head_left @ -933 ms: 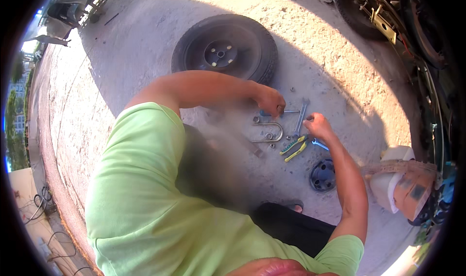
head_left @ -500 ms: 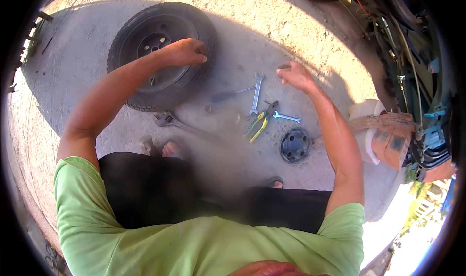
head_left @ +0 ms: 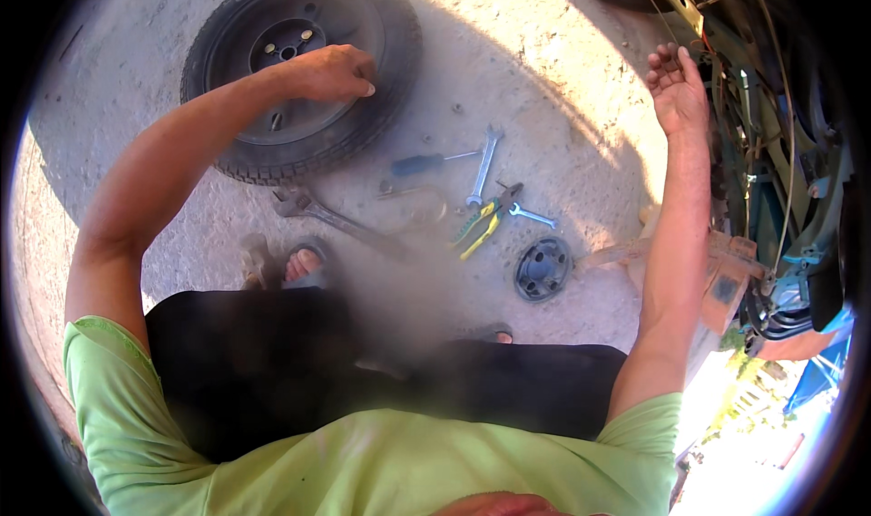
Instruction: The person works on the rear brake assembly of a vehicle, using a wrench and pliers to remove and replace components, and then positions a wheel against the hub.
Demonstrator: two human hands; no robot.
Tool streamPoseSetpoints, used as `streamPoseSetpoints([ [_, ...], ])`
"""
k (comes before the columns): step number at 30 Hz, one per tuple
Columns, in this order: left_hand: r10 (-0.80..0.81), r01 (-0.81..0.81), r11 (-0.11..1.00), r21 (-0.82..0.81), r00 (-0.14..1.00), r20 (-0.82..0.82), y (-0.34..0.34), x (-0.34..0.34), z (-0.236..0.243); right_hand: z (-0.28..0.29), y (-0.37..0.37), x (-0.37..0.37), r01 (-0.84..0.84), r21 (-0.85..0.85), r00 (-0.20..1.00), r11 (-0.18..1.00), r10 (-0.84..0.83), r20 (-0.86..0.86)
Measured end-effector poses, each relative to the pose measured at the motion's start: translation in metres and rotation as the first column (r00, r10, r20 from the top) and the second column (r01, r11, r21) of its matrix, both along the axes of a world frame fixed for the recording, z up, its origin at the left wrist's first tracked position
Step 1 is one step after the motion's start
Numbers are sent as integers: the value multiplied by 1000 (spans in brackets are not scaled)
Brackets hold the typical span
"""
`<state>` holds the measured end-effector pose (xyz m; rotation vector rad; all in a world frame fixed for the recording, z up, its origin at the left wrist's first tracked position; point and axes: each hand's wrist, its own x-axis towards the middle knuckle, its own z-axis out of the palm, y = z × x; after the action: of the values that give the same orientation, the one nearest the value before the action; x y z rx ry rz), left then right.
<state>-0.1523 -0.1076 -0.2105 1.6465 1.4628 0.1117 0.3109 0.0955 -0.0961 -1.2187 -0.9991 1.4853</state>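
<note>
My left hand (head_left: 337, 75) is over the right part of the black wheel with its tire (head_left: 210, 94); its fingers are curled and hide whatever they may hold. My right hand (head_left: 675, 90) is raised beside the vehicle, fingers open and slightly bent, palm showing. On the concrete between them lie a screwdriver (head_left: 415, 165), a long spanner (head_left: 483, 170), a small spanner (head_left: 535, 215), yellow-green pliers (head_left: 483, 229), an adjustable wrench (head_left: 349, 229) and a round black metal hub piece (head_left: 542, 268). Part of the middle is hazy.
A vehicle's frame with cables and teal parts (head_left: 789, 199) fills the right side. A worn brown board with a block (head_left: 726, 285) is below my right forearm. My legs in black trousers and my sandalled feet are at the bottom. A sunlit strip crosses the concrete (head_left: 562, 53).
My right hand has moved from near the spanners up and right to the vehicle, opening. My left hand has moved from by the screwdriver onto the wheel. The view has shifted.
</note>
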Motion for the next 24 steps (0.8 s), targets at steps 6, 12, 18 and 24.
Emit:
streamPoseSetpoints([
  [6, 28, -26, 998, -59, 999, 30, 1, -15, -4, 11, -16, 10, -31, 13, 984, 999, 29, 177],
  [12, 140, -134, 989, -55, 980, 143, 13, -12, -5, 47, -135, 68, 194, 115, 857, 974, -226, 463],
  [18, 160, -153, 984, -87, 984, 80, 19, -7, -6, 51, -211, 229, 595, 240, 662, 767, -637, 394],
  [24, 138, -133, 989, -62, 986, 95, 20, 10, 2, 73, -196, 257, 599, 513, 553, 615, -781, 291],
])
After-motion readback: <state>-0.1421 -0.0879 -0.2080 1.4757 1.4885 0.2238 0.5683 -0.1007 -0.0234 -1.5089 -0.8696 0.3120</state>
